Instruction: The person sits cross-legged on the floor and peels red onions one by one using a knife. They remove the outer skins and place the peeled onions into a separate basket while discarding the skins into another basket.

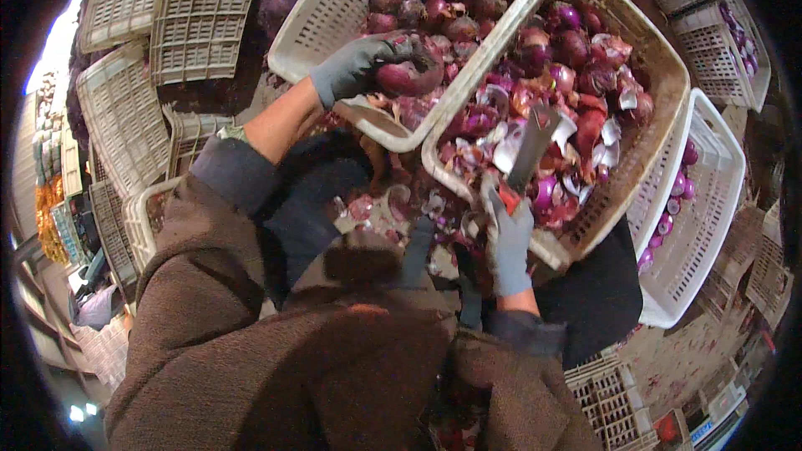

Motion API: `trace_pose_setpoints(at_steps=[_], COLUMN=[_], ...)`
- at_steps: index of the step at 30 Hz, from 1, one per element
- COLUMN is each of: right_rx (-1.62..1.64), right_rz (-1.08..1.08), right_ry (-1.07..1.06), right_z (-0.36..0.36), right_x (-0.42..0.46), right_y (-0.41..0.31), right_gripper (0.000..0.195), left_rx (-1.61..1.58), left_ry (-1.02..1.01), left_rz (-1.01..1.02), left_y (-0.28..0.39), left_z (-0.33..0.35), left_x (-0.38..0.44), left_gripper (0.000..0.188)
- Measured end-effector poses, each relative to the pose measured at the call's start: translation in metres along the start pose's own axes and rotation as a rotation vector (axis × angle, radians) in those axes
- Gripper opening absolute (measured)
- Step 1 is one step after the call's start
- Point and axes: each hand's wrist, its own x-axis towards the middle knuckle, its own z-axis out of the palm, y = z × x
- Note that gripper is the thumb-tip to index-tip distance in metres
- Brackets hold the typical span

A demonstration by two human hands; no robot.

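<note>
A grey work glove covers my left hand (376, 66), which is closed around a red onion (406, 78) over the near end of a crate of red onions (351, 6). My right hand (509, 232), gloved too, grips a knife (532, 147) by its red handle. The broad blade points away from me, over a second plastic crate (658, 131) that holds red onions and many loose skins. Pieces of onion skin (376, 207) lie below and between the hands. The far side of the held onion is hidden by my fingers and blur.
To the right stands a white plastic crate (702, 225) with several peeled purple onions (677, 185). Perforated crates (200, 19) are stacked at the upper left, and others (608, 394) stand at the lower right. Another crate with onions (720, 56) is at the upper right.
</note>
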Motion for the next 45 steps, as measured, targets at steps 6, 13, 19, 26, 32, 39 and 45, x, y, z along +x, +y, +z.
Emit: trace_pose_setpoints(at_steps=[6, 13, 19, 26, 32, 39, 45], right_rx=[0.18, 0.167, -0.067, -0.908, -1.104, -1.157, -1.113], right_rz=[-0.076, 0.042, 0.028, -0.382, -0.357, -0.348, -0.372], right_ry=[-0.305, -0.357, -0.231, -0.244, -0.236, -0.31, -0.318], right_z=[0.025, 0.026, 0.018, -0.008, -0.011, -0.01, -0.003], right_x=[-0.008, -0.017, -0.017, -0.041, -0.045, -0.039, -0.031], right_y=[-0.006, -0.001, -0.002, -0.007, -0.012, -0.011, -0.017], right_gripper=[0.032, 0.025, 0.034, 0.036, 0.038, 0.044, 0.038], left_rx=[-0.665, 0.041, -0.032, -0.004, 0.01, 0.093, 0.109], left_ry=[0.121, 0.252, 0.233, 0.3, 0.292, 0.291, 0.306], left_rz=[-0.598, -0.55, -0.607, -0.542, -0.554, -0.549, -0.508], left_y=[0.054, 0.049, 0.039, 0.036, 0.037, 0.041, 0.041], left_z=[0.11, 0.155, 0.153, 0.149, 0.148, 0.149, 0.151], left_x=[-0.064, -0.098, -0.089, -0.085, -0.083, -0.082, -0.081], left_gripper=[0.045, 0.101, 0.1, 0.088, 0.087, 0.087, 0.102])
